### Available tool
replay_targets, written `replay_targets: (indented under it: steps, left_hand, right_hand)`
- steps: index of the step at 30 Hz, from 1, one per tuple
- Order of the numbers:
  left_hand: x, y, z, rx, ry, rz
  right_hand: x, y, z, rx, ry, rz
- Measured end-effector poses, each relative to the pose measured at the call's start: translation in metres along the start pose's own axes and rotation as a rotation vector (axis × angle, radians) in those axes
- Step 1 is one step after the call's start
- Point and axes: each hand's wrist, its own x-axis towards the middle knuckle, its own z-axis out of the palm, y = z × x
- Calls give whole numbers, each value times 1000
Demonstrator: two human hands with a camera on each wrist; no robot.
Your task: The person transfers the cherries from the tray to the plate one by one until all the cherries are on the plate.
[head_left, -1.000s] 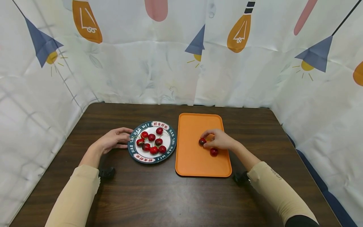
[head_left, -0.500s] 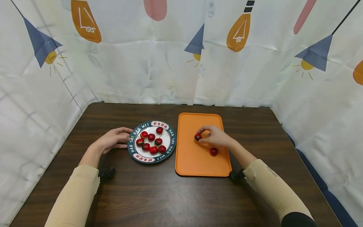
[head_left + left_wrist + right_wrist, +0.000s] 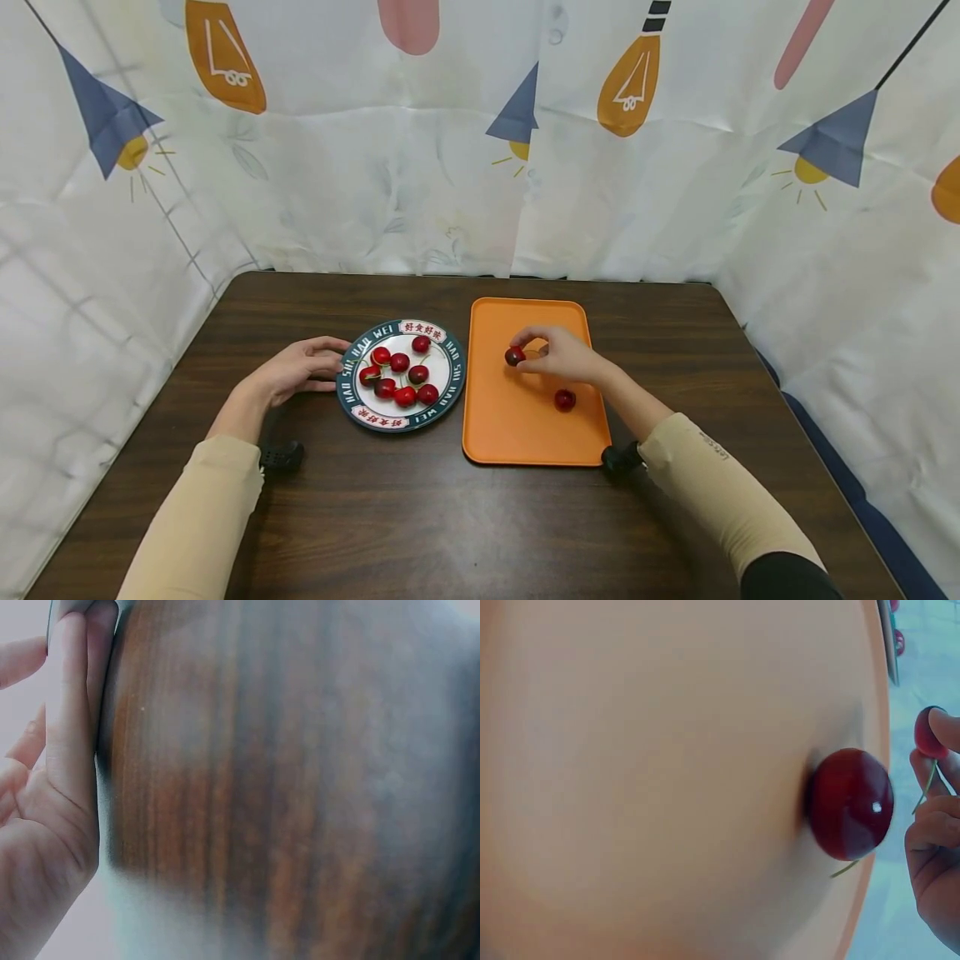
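My left hand (image 3: 303,367) rests at the left rim of a round plate (image 3: 349,402) with a dark green lettered border, its fingers fairly straight and touching the edge. Several red cherries (image 3: 400,362), some with green stems, lie on the plate. Over the orange tray (image 3: 528,433), my right hand (image 3: 566,357) pinches a dark red cherry (image 3: 514,356) between thumb and fingertips. That pinched cherry (image 3: 928,735) shows a hanging green stem in the right wrist view. Another cherry (image 3: 565,400) lies on the tray below the right hand.
Both plate and tray stand on a dark wooden table (image 3: 360,508), with a narrow gap between them. A pale curtain (image 3: 435,192) printed with lamps and bulbs hangs behind and at the sides.
My right hand has moved left and a little away from me, carrying the pinched cherry over the tray. The left hand and the plate have stayed in place.
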Motion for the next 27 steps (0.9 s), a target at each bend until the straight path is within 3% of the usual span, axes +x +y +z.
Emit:
replay_targets:
  steps: [10,27]
  left_hand:
    - [0,0,-1,8,-8,1]
    - [-2,2,1,9,-9,3]
  right_hand:
    - [14,-15,2,-100,30,-38]
    - [44,-39,28,-87,-15,-80]
